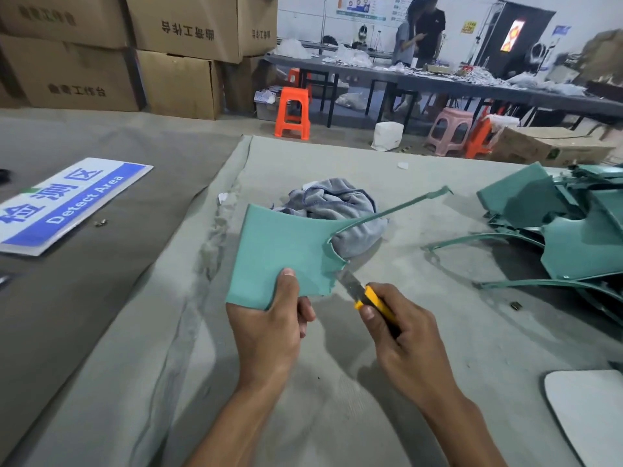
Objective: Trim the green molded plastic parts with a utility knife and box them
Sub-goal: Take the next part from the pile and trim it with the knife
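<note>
In the head view, the left hand (269,328) is pinching the near edge of a green plastic part (279,251), thumb on top, holding it up just in front of the grey cloth (340,214) on the worktop (387,365). The right hand (401,335) is gripping a yellow utility knife (367,298), its blade touching the part's right edge. A pile of green parts (566,230) is lying right of the cloth.

Surroundings: table (337,382) under grey-green cloth, workshop behind.
Crumpled grey towel (340,210) mid-table; blue-white "Detect Area" sign (72,203) lying flat at left; stacked cardboard boxes (135,52) behind; orange stool (292,112), pink stool (450,129); two people (419,32) standing at far table.
</note>
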### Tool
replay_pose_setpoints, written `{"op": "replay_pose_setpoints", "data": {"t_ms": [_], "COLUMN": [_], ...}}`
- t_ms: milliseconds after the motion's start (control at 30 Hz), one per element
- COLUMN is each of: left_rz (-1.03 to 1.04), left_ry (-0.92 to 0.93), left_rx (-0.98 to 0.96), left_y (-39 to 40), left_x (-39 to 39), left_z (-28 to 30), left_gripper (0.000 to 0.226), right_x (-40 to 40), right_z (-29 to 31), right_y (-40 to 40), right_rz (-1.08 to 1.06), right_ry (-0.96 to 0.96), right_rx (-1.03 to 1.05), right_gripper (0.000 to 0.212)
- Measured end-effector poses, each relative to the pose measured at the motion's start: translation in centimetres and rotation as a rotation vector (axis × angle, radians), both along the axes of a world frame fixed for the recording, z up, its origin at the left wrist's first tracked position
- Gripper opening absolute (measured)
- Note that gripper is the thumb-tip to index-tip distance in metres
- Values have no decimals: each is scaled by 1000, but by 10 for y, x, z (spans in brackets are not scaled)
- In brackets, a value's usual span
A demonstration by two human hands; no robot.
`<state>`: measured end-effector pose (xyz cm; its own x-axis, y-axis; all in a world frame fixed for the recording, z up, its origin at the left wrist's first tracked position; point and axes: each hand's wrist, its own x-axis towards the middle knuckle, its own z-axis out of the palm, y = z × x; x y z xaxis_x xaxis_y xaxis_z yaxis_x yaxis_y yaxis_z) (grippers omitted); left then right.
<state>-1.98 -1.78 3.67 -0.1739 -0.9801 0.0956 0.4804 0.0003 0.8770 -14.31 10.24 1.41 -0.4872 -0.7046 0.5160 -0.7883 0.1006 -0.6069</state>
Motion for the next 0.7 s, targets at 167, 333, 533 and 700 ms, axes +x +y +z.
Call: {"op": "replay_pose_setpoints", "data": {"t_ms": [167, 333, 533, 700], "left_rz": [-22, -3, -5, -2], "left_ry": [-61, -64, -51, -78], "left_rx": [-74, -71, -73, -88], "left_y": [9, 8, 10, 9], "left_x": [0, -1, -1, 0], "left_z": [-2, -1, 1, 1], "left_gripper": [20, 22, 21, 23], "right_x": [-9, -7, -11, -16], "right_z": [5, 0, 0, -4], "right_y": [8, 1, 8, 4], "right_rz": [-20, -102, 38, -202], "right_ry": [19, 64, 55, 34], "right_rx": [-86, -67, -109, -155], "right_gripper": [17, 15, 10, 21]}}
